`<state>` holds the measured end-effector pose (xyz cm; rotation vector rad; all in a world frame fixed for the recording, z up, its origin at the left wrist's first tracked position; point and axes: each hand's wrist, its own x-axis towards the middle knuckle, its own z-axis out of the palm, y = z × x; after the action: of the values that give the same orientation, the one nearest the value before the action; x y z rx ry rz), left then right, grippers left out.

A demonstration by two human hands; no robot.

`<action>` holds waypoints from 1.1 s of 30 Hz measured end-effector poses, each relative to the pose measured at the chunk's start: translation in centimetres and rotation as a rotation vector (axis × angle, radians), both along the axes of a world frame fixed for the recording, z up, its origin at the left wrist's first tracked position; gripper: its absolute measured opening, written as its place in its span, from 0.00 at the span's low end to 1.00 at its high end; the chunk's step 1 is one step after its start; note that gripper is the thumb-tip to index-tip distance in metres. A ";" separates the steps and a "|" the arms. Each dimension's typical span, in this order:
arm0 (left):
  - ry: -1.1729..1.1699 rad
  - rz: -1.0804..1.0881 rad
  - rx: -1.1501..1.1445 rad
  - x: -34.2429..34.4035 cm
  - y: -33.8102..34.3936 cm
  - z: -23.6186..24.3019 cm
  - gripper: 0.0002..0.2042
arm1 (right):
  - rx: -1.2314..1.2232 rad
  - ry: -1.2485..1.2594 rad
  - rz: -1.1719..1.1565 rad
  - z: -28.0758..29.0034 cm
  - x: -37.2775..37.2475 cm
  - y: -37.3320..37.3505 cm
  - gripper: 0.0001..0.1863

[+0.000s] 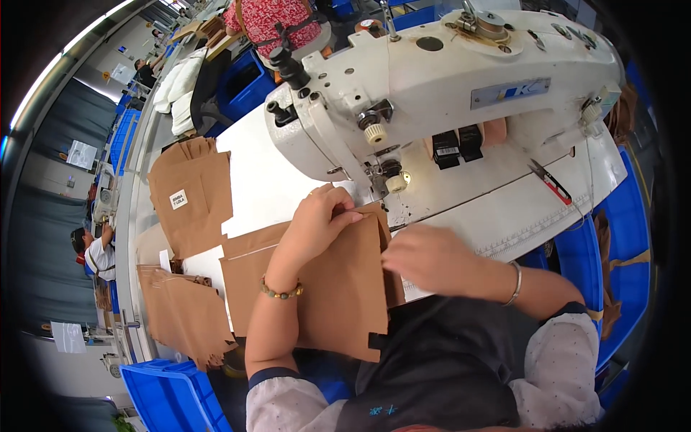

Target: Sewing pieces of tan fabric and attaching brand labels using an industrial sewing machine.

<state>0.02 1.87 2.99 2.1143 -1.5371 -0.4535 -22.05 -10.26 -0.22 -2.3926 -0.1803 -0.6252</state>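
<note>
A brown fabric panel [338,295] lies over the near edge of the white sewing table, its lower part hanging toward my lap. My left hand [322,219] pinches the panel's top edge, thumb against the fingers, just in front of the needle area of a white sewing machine [425,72]. At the panel's right edge is my right hand [432,261], fingers curled and closed on the fabric there. A second brown layer [393,284] shows beneath that edge. The machine's presser foot is partly hidden behind the machine head.
Stacked brown pieces [188,194], one with a white label, lie at left, with more brown pieces [183,309] nearer me. Red-handled thread snips [553,186] and black labels [457,146] rest right of the needle. Blue bins [173,396] flank the table. Another person [277,25] sits beyond.
</note>
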 end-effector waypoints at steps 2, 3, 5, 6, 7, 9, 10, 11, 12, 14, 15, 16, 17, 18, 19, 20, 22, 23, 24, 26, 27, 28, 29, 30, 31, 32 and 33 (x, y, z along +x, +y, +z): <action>0.046 0.013 -0.013 -0.6 0.2 1.0 0.12 | 0.040 -0.009 -0.088 1.2 0.9 -3.3 0.11; 0.089 0.037 -0.022 -1.1 0.4 1.7 0.12 | 0.162 0.287 -0.106 1.6 1.8 -5.1 0.15; 0.165 0.082 0.021 -1.5 0.4 2.5 0.12 | 0.279 0.586 -0.133 2.0 2.7 -6.1 0.19; 0.234 0.131 0.068 -1.5 0.4 2.7 0.13 | 0.504 0.610 -0.071 2.2 3.7 -5.8 0.21; 0.232 0.128 0.064 -1.5 0.4 2.6 0.13 | 0.730 0.628 -0.006 2.2 4.4 -5.6 0.23; 0.250 0.158 -0.046 -1.6 0.5 2.0 0.17 | 0.758 0.603 0.034 1.2 5.7 -5.3 0.22; 0.248 0.160 -0.047 -1.8 0.6 1.8 0.17 | 0.789 0.581 0.077 0.9 6.1 -5.2 0.21; 0.152 0.153 -0.145 -2.0 0.7 1.5 0.18 | 0.788 0.580 0.080 0.7 6.1 -5.1 0.21; 0.059 0.144 -0.243 -2.1 0.6 1.5 0.18 | 0.818 0.576 0.046 0.7 5.9 -5.1 0.19; -0.105 0.123 -0.285 -2.1 0.5 2.3 0.18 | 0.846 0.576 0.011 0.8 5.7 -5.0 0.17; -0.270 0.099 -0.321 -2.3 0.6 2.7 0.17 | 0.916 0.541 -0.008 0.9 5.5 -4.9 0.15; -0.266 0.101 -0.319 -2.5 0.7 2.7 0.17 | 0.986 0.506 -0.028 1.1 5.4 -4.8 0.13; -0.201 0.058 -0.289 -2.7 0.9 2.5 0.16 | 0.987 0.511 -0.029 1.2 5.3 -4.8 0.13; -0.140 0.016 -0.261 -2.8 1.0 2.4 0.14 | 0.981 0.529 -0.023 1.3 5.4 -4.9 0.12; -0.137 0.019 -0.261 -3.0 0.8 2.2 0.14 | 0.975 0.546 -0.018 1.4 5.5 -5.0 0.12; -0.213 -0.001 -0.273 -3.3 0.4 1.9 0.12 | 0.974 0.549 -0.016 1.3 5.5 -5.0 0.12; -0.288 -0.014 -0.283 -3.4 0.2 1.6 0.11 | 0.948 0.538 -0.012 1.2 5.4 -5.1 0.11; -0.281 -0.012 -0.285 -3.3 0.2 1.4 0.10 | 0.948 0.542 -0.007 1.2 5.4 -5.0 0.11; -0.275 -0.014 -0.287 -3.2 0.2 1.2 0.08 | 0.944 0.528 -0.005 1.2 5.4 -4.9 0.10; -0.193 0.007 -0.291 -3.3 0.4 1.6 0.07 | 0.941 0.515 0.001 1.3 5.4 -4.8 0.10; -0.108 0.023 -0.296 -3.3 0.3 1.8 0.06 | 0.923 0.517 -0.006 1.4 5.3 -4.7 0.10; -0.107 0.020 -0.295 -3.3 0.3 2.0 0.06 | 0.905 0.518 -0.012 1.4 5.3 -4.7 0.10; -0.105 0.011 -0.320 -3.4 0.3 2.2 0.06 | 0.907 0.518 -0.015 1.1 5.3 -4.5 0.10; -0.104 0.006 -0.343 -3.5 0.4 2.3 0.05 | 0.929 0.480 0.023 0.6 5.3 -4.2 0.10; -0.104 0.007 -0.342 -3.5 0.3 2.3 0.05 | 0.951 0.442 0.060 0.2 5.2 -3.9 0.09; -0.085 0.009 -0.320 -3.6 0.2 2.4 0.05 | 0.952 0.443 0.060 0.0 5.1 -3.7 0.09; -0.066 0.012 -0.299 -3.7 0.1 2.4 0.05 | 0.915 0.381 0.067 -0.1 5.1 -3.6 0.09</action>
<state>-3.65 1.96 5.37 1.9210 -1.5217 -0.1389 -16.98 -13.83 -0.30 -1.5572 0.1653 -0.1389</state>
